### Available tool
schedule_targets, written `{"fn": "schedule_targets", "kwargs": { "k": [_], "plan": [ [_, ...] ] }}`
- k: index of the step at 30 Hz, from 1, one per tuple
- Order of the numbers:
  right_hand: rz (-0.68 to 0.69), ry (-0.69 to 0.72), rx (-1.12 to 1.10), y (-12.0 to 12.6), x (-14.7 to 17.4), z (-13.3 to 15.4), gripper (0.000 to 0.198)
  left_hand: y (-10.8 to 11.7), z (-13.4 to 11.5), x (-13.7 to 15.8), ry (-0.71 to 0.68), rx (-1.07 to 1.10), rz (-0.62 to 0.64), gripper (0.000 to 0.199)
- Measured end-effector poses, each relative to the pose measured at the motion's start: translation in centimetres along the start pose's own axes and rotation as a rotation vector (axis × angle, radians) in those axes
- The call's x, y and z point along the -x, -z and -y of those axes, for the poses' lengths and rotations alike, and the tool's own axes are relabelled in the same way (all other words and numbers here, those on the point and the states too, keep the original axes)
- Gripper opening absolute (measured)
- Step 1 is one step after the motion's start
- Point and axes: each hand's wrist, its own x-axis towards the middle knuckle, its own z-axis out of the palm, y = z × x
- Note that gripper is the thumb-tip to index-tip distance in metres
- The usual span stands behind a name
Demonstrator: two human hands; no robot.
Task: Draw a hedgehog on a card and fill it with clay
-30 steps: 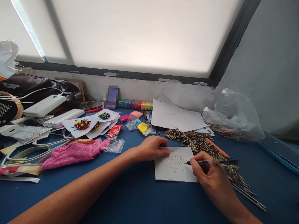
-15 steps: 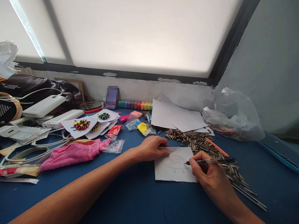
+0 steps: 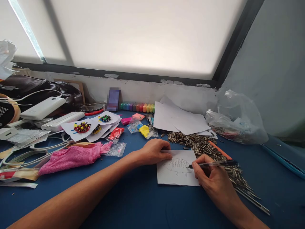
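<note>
Currently, right fingers [image 3: 195, 169] gripping black pen [image 3: 218, 163] over white paper [image 3: 166, 176], left fingers [image 3: 166, 156] parted, on its corner

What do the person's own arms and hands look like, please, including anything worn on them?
The left hand and right hand are gloveless. Both forearms are bare as far as they show: no sleeves, watch or bracelet. No ring shows on the visible fingers, though some are partly hidden.
</note>
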Motion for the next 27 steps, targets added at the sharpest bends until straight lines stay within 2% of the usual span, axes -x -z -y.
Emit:
{"fn": "schedule_targets", "kwargs": {
  "k": [12, 21, 27],
  "plan": [
    [0.044, -0.024, -0.004, 0.03, 0.12, -0.03, 0.027, 0.04, -0.03, 0.01, 0.001, -0.003, -0.006, 0.014],
    [-0.091, -0.010, 0.041, 0.75, 0.04, -0.21, 0.028, 0.18, -0.18, 0.11, 0.005, 0.020, 0.011, 0.015],
    [-0.043, -0.001, 0.034, 0.58, 0.21, -0.55, 0.028, 0.13, -0.16, 0.08, 0.000, 0.025, 0.003, 0.014]
  ]
}}
